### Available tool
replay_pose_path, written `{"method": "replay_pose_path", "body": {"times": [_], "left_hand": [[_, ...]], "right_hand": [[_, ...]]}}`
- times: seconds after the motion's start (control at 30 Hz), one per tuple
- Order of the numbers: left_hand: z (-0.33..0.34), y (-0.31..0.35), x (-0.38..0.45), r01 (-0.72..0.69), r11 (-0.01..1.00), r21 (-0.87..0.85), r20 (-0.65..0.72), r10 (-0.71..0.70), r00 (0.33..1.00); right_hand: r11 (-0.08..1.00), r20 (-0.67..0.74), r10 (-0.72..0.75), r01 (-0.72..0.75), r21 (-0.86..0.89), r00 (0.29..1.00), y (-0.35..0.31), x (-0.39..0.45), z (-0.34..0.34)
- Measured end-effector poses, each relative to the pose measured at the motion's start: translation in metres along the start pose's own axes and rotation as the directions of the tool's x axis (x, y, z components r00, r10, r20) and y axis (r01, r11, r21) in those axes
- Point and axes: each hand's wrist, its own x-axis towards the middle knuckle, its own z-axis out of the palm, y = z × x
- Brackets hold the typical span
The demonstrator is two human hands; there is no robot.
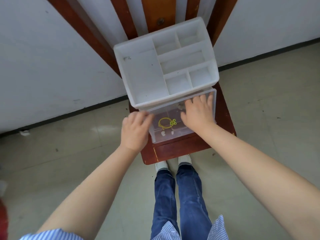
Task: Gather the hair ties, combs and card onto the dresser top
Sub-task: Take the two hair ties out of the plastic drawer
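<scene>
A white plastic dresser organiser (121,54) with several bare top compartments stands on a red wooden chair. Its clear drawer (174,138) is pulled out toward me. Inside lies a yellow hair tie (164,123) with a small green charm, and two small white bits (167,133) lie near the front wall. My left hand (136,129) curls over the drawer's left rim. My right hand (198,112) lies inside the drawer's right half, fingers spread toward the back. Whatever is under it is hidden. A small dark item (180,106) shows just left of its fingers.
The chair seat (173,152) juts a little past the drawer front, its slatted back against a white wall. My legs and white shoes (185,160) are right below the seat edge. Pale tiled floor (78,153) spreads on both sides.
</scene>
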Motion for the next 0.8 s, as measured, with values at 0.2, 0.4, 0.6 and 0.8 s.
{"method": "replay_pose_path", "body": {"times": [0.2, 0.4, 0.6, 0.8], "left_hand": [[0.005, 0.037, -0.031, 0.873, 0.452, -0.185, 0.553, -0.686, 0.473], [0.020, 0.043, -0.002, 0.859, 0.490, -0.148, 0.557, -0.676, 0.482], [-0.010, 0.048, -0.015, 0.803, 0.555, -0.217, 0.563, -0.601, 0.567], [-0.034, 0.050, -0.001, 0.799, 0.507, -0.324, 0.604, -0.539, 0.587]], "right_hand": [[0.997, 0.021, 0.069, -0.070, 0.014, 0.997, -0.010, -0.002, -0.006], [0.994, 0.026, 0.101, -0.102, 0.034, 0.995, -0.009, 0.001, -0.001], [0.989, 0.072, -0.007, -0.004, 0.150, 0.997, -0.007, -0.020, 0.021], [0.995, 0.117, -0.057, 0.046, 0.088, 0.991, 0.012, -0.036, 0.017]]}}
